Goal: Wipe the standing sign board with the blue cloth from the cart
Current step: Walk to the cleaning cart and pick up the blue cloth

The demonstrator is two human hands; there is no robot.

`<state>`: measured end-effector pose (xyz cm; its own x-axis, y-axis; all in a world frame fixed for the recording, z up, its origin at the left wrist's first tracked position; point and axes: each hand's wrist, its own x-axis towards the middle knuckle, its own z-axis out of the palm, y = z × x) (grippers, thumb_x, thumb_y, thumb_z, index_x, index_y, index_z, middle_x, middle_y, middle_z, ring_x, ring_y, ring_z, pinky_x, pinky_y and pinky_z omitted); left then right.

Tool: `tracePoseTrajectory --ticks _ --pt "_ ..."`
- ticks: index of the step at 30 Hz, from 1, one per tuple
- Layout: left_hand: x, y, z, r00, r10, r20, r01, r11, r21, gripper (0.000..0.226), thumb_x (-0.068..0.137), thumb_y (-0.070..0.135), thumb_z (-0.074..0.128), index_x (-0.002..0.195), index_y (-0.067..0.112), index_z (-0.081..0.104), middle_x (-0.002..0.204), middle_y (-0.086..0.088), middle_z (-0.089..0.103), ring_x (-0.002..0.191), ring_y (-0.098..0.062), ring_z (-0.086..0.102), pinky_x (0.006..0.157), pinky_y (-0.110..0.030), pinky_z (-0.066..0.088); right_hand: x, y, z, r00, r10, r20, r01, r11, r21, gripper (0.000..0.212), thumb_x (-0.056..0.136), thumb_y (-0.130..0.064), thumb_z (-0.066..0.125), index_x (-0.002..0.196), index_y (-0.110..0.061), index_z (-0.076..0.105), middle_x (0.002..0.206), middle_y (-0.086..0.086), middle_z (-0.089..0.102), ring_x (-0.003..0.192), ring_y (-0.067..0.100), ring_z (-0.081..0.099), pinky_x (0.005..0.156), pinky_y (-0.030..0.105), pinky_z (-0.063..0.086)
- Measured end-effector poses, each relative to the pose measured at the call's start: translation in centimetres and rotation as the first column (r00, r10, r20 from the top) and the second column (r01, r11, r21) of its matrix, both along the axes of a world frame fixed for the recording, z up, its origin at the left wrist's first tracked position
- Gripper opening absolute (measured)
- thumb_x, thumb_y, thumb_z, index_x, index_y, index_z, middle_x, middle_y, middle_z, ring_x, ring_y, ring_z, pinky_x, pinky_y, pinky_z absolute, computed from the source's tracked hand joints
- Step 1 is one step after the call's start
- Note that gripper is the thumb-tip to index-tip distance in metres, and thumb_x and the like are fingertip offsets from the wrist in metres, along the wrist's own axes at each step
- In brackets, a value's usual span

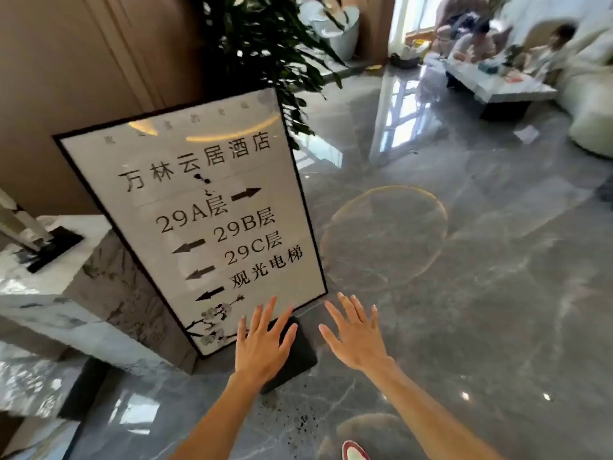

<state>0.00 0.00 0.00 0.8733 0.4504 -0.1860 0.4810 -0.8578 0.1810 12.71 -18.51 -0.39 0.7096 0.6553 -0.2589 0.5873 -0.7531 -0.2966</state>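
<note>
The standing sign board [199, 200] is a white panel in a thin black frame, printed with black characters and arrows, leaning back at centre left. Its black base [298, 356] rests on the grey floor below it. My left hand [263, 343] is held out with fingers spread over the board's lower right corner and the base. My right hand [356, 333] is also spread open, just right of the board, over the floor. Neither hand holds anything. No blue cloth and no cart are in view.
A marble counter [56, 277] stands left of the board, with a leafy plant [265, 44] behind it. Glossy grey marble floor [464, 293] stretches to the right. People sit at a low table [497, 84] far right, beside a pale sofa [590, 111].
</note>
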Motion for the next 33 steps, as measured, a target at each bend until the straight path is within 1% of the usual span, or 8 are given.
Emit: tracePoseTrajectory --ticks 3,8,13,17,25,28,31,33 --pt "0.1 0.0 0.1 0.993 -0.118 0.029 0.117 0.993 0.034 0.07 0.088 0.075 -0.011 0.155 0.055 0.001 0.165 0.016 -0.016 0.156 -0.019 -0.005 0.124 -0.051 -0.002 -1.4 -1.1 -0.3 0.993 -0.112 0.026 0.112 0.994 0.004 0.069 0.097 -0.072 0.011 0.158 -0.044 -0.004 0.168 -0.011 -0.015 0.155 0.019 -0.019 0.122 0.057 -0.015" --pt "0.2 -1.4 -0.2 0.955 -0.284 0.084 0.283 0.959 0.02 0.06 0.097 0.069 0.004 0.155 0.056 0.006 0.168 0.014 -0.009 0.156 -0.019 -0.003 0.123 -0.051 -0.001 -4.9 -4.2 -1.2 0.956 -0.292 0.034 0.292 0.956 0.009 0.069 0.096 -0.072 0.012 0.155 -0.046 -0.012 0.168 -0.012 -0.017 0.155 0.021 -0.017 0.121 0.059 -0.014" --pt "0.0 -4.3 -0.7 0.899 -0.429 0.091 0.428 0.903 0.027 0.064 0.09 0.073 -0.011 0.152 0.057 -0.004 0.164 0.015 -0.02 0.154 -0.016 -0.012 0.124 -0.051 -0.004 -8.4 -8.2 -1.3 0.894 -0.446 0.042 0.447 0.894 -0.02 0.071 0.093 -0.075 0.007 0.153 -0.047 -0.02 0.166 -0.014 -0.022 0.155 0.021 -0.019 0.121 0.06 -0.014" --pt "0.3 -7.5 -1.1 0.846 -0.527 0.086 0.525 0.85 0.048 0.061 0.097 0.07 0.004 0.155 0.053 -0.003 0.165 0.012 -0.018 0.155 -0.019 -0.01 0.123 -0.052 -0.005 -10.4 -11.5 -0.9 0.836 -0.546 0.054 0.548 0.836 -0.025 0.073 0.091 -0.076 0.005 0.152 -0.046 -0.022 0.164 -0.015 -0.027 0.153 0.018 -0.024 0.12 0.06 -0.017" --pt "-0.5 -15.9 -1.0 0.708 -0.701 0.093 0.696 0.714 0.078 0.061 0.098 0.071 0.001 0.155 0.051 -0.004 0.166 0.009 -0.015 0.155 -0.022 -0.008 0.123 -0.054 -0.005 -16.1 -19.6 -0.7 0.698 -0.712 0.074 0.714 0.7 -0.007 0.074 0.091 -0.075 0.003 0.153 -0.045 -0.021 0.163 -0.015 -0.029 0.154 0.021 -0.021 0.12 0.059 -0.016" --pt "-1.4 -19.4 -0.9 0.652 -0.753 0.092 0.747 0.658 0.098 0.06 0.098 0.071 0.002 0.154 0.051 -0.01 0.165 0.009 -0.018 0.153 -0.021 -0.013 0.122 -0.054 -0.008 -19.0 -23.0 -0.8 0.641 -0.765 0.065 0.766 0.643 0.016 0.073 0.09 -0.076 0.003 0.151 -0.047 -0.023 0.159 -0.017 -0.034 0.154 0.019 -0.023 0.119 0.058 -0.019" --pt "-3.2 -23.8 -0.1 0.581 -0.808 0.096 0.802 0.588 0.101 0.061 0.095 0.072 -0.005 0.152 0.051 -0.013 0.166 0.008 -0.019 0.15 -0.02 -0.018 0.122 -0.053 -0.01 -22.5 -26.8 -0.6 0.569 -0.82 0.068 0.82 0.572 0.035 0.072 0.09 -0.075 0.005 0.151 -0.047 -0.022 0.157 -0.019 -0.034 0.154 0.018 -0.022 0.118 0.057 -0.02" --pt "-4.7 -26.5 0.4 0.54 -0.836 0.096 0.832 0.547 0.088 0.063 0.093 0.072 -0.009 0.152 0.052 -0.012 0.166 0.008 -0.019 0.153 -0.02 -0.015 0.123 -0.054 -0.007 -24.9 -29.3 -0.3 0.522 -0.85 0.072 0.85 0.525 0.041 0.073 0.089 -0.076 0.004 0.152 -0.047 -0.022 0.157 -0.019 -0.034 0.153 0.017 -0.022 0.118 0.056 -0.02"
